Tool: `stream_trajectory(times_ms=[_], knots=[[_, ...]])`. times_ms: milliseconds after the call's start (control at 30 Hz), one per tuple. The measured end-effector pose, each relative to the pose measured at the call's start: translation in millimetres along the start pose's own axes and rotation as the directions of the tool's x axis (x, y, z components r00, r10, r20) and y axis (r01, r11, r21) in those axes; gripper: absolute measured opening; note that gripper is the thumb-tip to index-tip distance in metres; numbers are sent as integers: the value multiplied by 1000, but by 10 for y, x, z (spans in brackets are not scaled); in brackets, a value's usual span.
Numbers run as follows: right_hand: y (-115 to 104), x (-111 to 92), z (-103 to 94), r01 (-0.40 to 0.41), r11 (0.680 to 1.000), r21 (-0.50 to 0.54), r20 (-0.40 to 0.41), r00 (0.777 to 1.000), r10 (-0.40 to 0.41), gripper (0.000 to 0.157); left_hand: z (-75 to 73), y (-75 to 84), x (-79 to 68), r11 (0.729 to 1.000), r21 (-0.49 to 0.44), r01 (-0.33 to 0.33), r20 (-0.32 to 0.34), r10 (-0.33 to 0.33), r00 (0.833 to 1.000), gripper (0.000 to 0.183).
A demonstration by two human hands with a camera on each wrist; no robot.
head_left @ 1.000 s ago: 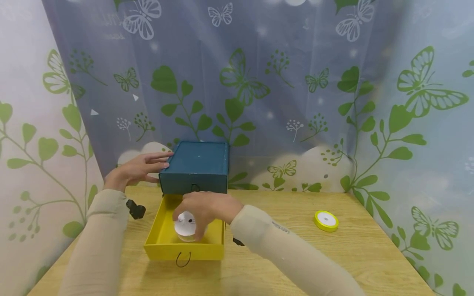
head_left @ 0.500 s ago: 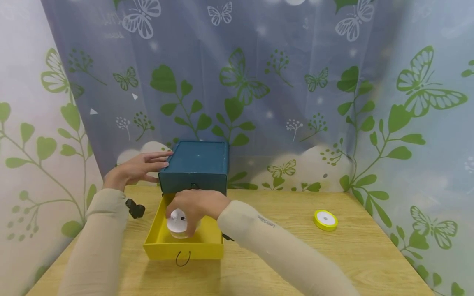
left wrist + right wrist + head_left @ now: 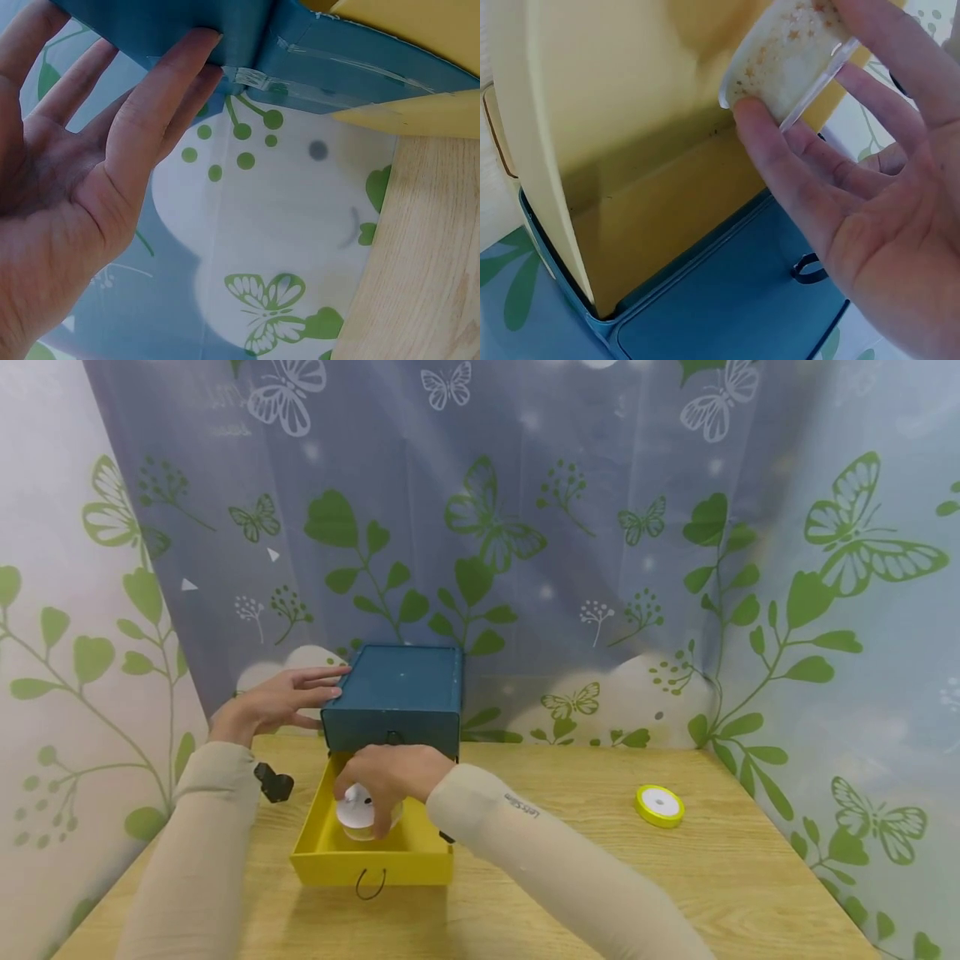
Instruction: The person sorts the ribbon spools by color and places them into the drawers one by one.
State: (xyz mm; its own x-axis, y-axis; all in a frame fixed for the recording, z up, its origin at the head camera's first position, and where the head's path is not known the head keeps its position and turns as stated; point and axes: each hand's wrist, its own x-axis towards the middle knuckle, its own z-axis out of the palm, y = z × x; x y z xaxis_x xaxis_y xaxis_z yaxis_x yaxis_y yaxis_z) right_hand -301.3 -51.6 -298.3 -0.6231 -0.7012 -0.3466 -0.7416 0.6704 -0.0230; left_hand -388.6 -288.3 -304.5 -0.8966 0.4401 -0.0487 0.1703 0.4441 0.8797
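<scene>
My right hand point(image 3: 393, 772) pinches a white ribbon spool point(image 3: 352, 814) inside the pulled-out yellow drawer point(image 3: 375, 870). In the right wrist view, gold stars show on the spool's rim point(image 3: 791, 56), with fingers and thumb spanning it. The drawer juts toward me from the lower part of a blue drawer box point(image 3: 405, 675). Against the box's left side my left hand point(image 3: 281, 700) rests with extended fingers. The left wrist view shows those fingertips point(image 3: 202, 39) at the blue wall. Whether the spool touches the drawer floor I cannot tell.
A yellow ribbon spool point(image 3: 660, 807) with a white face lies on the wooden table point(image 3: 570, 877) to the right. Behind the box hangs a patterned curtain point(image 3: 570, 568). Small black loops serve as pulls on the drawer fronts.
My right hand has shifted left and slightly away from me within the drawer, carrying the white ribbon spool along. The left hand stays put against the box.
</scene>
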Motion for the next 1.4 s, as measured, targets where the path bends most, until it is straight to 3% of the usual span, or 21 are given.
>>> stream_trajectory(times_ms=[600, 767, 967, 1167, 1400], knots=[[29, 64, 78, -80, 997, 11, 35, 996, 79, 80, -7, -23, 13, 1000, 6, -3, 2, 3, 1000, 73], [36, 43, 77, -69, 998, 14, 38, 997, 68, 78, -10, -24, 14, 1000, 10, -6, 1, 6, 1000, 72], [26, -36, 37, 6, 1000, -9, 17, 1000, -5, 74, -10, -13, 13, 1000, 12, -5, 0, 5, 1000, 73], [14, -174, -16, 91, 996, 1, -57, 994, -90, 69, -21, -17, 14, 1000, 12, -10, 4, 10, 1000, 72], [60, -383, 29, 263, 964, 45, -195, 948, -250, 55, -11, -44, 17, 1000, 11, -17, 5, 17, 1000, 72]])
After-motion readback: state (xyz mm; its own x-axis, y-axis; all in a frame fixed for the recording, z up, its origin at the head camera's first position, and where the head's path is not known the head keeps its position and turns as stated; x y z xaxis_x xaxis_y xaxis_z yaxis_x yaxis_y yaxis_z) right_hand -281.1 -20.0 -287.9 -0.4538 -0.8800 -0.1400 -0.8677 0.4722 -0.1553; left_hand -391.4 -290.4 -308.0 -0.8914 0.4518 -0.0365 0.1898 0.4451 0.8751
